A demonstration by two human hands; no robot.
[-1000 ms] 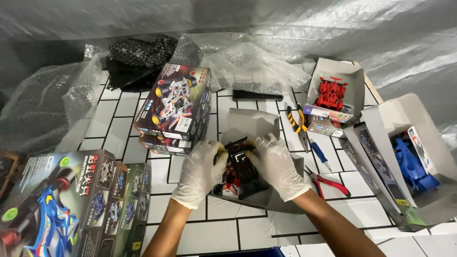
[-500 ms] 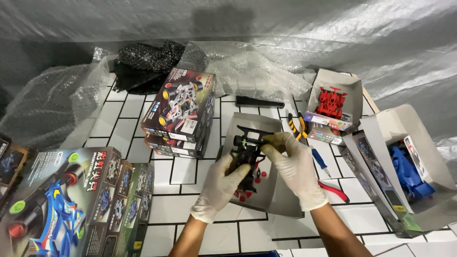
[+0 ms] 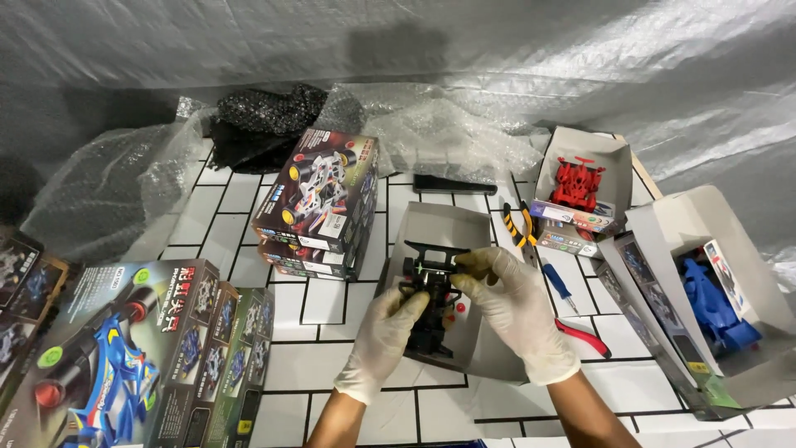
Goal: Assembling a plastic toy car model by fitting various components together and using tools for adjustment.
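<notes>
Left hand: the left hand [image 3: 383, 338], in a white glove, grips the lower end of the black toy car chassis [image 3: 431, 299] from about 7 o'clock, fingers curled round its side.
Right hand: the right hand [image 3: 507, 309], also gloved, pinches the top end of the chassis from 3 o'clock, fingertips [image 3: 464, 264] pressed at the rear wing; both hands are closed on the car.
Car position: the chassis hangs just above the open grey box tray [image 3: 439, 228], near the middle of the tiled table [image 3: 323, 365], tilted with its wing end toward 12 o'clock.
Slip risk: smooth gloves on a small plastic body look like a weak hold; if either pinch loosens, I judge the car drops into the tray or onto the tiles.
Part risk: the wing is thin, and hard pressure from the right fingertips could, in my view, bend or snap it.
Small bits: a red round piece [image 3: 458, 308] lies in the tray under the car; a jolt could scatter it, and it would be hard to find among the boxes.
Tools at 3 o'clock: yellow-handled pliers [image 3: 521, 228], a blue screwdriver [image 3: 559, 284] and red-handled cutters [image 3: 584, 336] lie just beside the right forearm; a sweep of the arm could knock them.
Neighbours: stacked kit boxes [image 3: 319, 203] stand at 10 o'clock, a red car in its box [image 3: 579, 184] at 2 o'clock, near enough to be bumped.
</notes>
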